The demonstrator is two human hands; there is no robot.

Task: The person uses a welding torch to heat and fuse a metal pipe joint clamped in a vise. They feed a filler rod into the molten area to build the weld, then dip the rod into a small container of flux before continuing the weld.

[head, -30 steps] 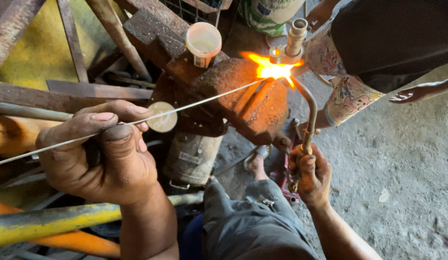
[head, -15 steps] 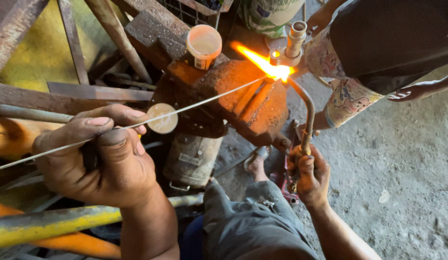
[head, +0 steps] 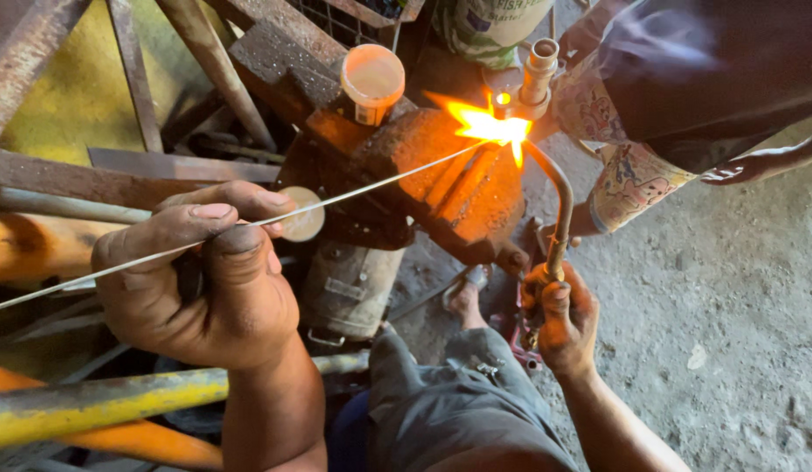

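Observation:
My left hand (head: 200,280) pinches a thin metal filler rod (head: 362,185) between thumb and fingers; the rod runs up and right to the flame. My right hand (head: 561,316) grips the handle of a gas torch (head: 559,210), whose curved brass tube bends up and left. Its bright orange flame (head: 484,124) plays on a small pipe fitting (head: 535,77) held at the top of a rusty bench vise (head: 441,183). The rod's tip meets the flame just below the fitting.
A small plastic cup (head: 372,80) stands on the vise. Another person (head: 711,96) crouches at the right, a hand (head: 742,168) low over the concrete floor (head: 729,332). Rusty steel bars (head: 74,179) and a yellow pipe (head: 100,404) lie at the left. My knee (head: 449,393) is below.
The flame has shifted slightly around the fitting, flaring left and then back onto the joint. Both hands hold nearly the same positions.

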